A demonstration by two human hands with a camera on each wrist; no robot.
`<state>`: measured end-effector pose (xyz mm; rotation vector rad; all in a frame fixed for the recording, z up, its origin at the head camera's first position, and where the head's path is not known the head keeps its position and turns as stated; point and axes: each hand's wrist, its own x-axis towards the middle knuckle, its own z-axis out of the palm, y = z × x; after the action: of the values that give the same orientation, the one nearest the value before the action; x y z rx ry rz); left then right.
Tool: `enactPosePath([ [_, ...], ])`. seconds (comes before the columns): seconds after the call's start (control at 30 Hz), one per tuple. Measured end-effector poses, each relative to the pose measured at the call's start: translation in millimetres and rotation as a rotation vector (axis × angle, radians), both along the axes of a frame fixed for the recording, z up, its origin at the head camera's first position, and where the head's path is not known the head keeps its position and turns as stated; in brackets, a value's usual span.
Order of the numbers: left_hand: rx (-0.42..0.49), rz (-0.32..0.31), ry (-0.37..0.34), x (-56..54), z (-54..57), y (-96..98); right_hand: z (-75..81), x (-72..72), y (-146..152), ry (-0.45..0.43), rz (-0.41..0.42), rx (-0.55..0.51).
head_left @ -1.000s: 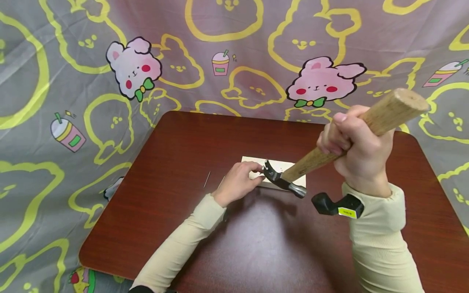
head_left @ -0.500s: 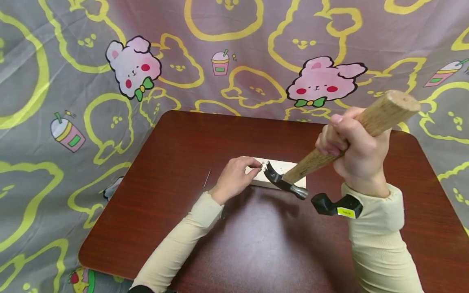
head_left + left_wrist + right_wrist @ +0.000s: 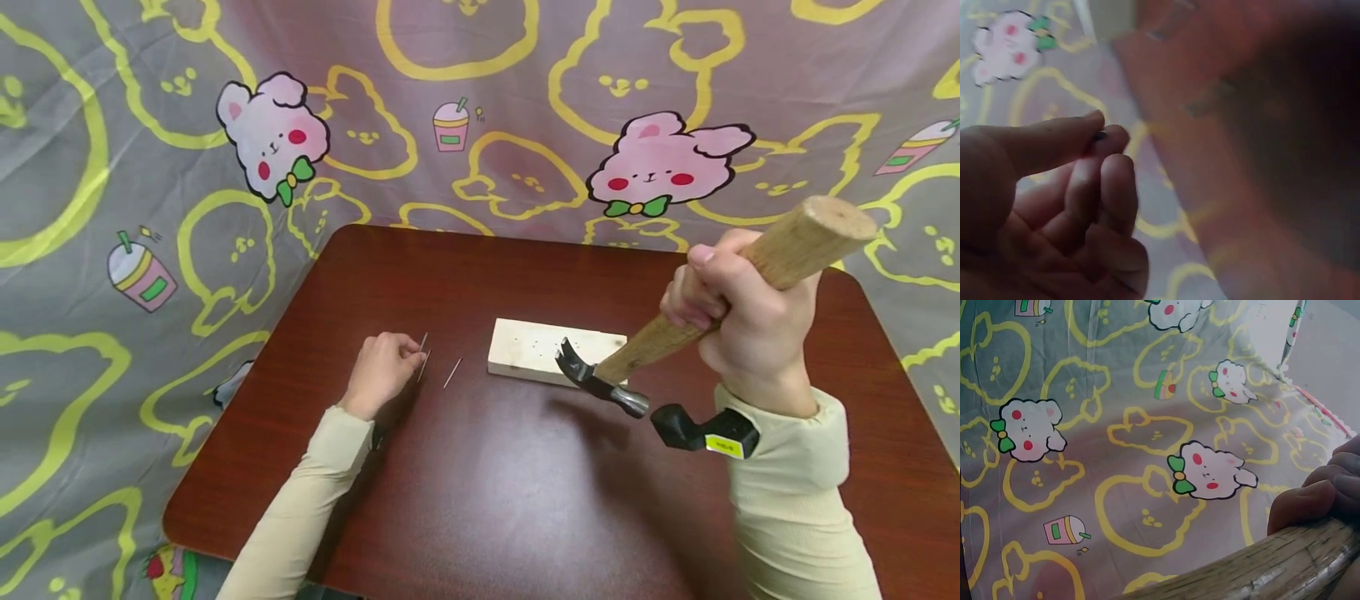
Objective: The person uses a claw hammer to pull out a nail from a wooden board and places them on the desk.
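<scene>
My left hand [image 3: 381, 373] is over the table left of the wooden block, pinching a thin nail [image 3: 423, 341] between thumb and fingertips. In the left wrist view only a small dark end of the nail [image 3: 1100, 135] shows between thumb and index finger. Two more nails lie by the hand, one at its fingertips and another nail [image 3: 452, 372] slightly to the right. My right hand [image 3: 753, 321] grips a claw hammer [image 3: 667, 333] by its wooden handle. The hammer head hangs in front of the pale wooden block [image 3: 517, 346], hiding part of it. Several small dark marks dot the block's top.
Everything is on a reddish-brown table [image 3: 480, 500] with rounded corners. A patterned curtain [image 3: 525, 108] encloses its back and left side. A black device [image 3: 705, 429] with a yellow label is worn at the right wrist.
My left hand has lifted off the block's left end with the nail and moved left, beside the nails on the table. The right hand and hammer have shifted slightly to the right.
</scene>
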<state>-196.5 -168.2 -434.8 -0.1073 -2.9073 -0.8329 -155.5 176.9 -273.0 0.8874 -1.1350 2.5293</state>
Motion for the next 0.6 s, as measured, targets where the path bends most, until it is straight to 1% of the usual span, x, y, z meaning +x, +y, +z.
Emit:
enactPosePath([
  [0.1, -0.068, 0.06, -0.077, -1.1, -10.6, -17.8, -1.0, 0.9, 2.9, 0.002, 0.007, -0.006],
  [0.17, -0.087, 0.088, -0.122, -2.3, -15.6, -24.2, -1.8, 1.2, 4.7, 0.005, 0.01, -0.009],
  [0.23, -0.094, 0.102, -0.149, -3.9, -19.4, -27.8, -2.9, 1.6, 6.1, 0.008, 0.018, -0.009],
  [0.37, -0.1, 0.119, -0.19, -7.3, -23.6, -29.1, -4.5, 2.4, 8.3, 0.012, 0.019, 0.004],
  [0.5, -0.113, 0.126, -0.218, -10.9, -27.1, -29.8, -5.0, 4.3, 10.6, 0.0, -0.016, 0.024],
  [0.6, -0.119, 0.134, -0.23, -13.8, -29.2, -31.0, -5.9, 5.6, 12.7, -0.006, -0.023, 0.014],
])
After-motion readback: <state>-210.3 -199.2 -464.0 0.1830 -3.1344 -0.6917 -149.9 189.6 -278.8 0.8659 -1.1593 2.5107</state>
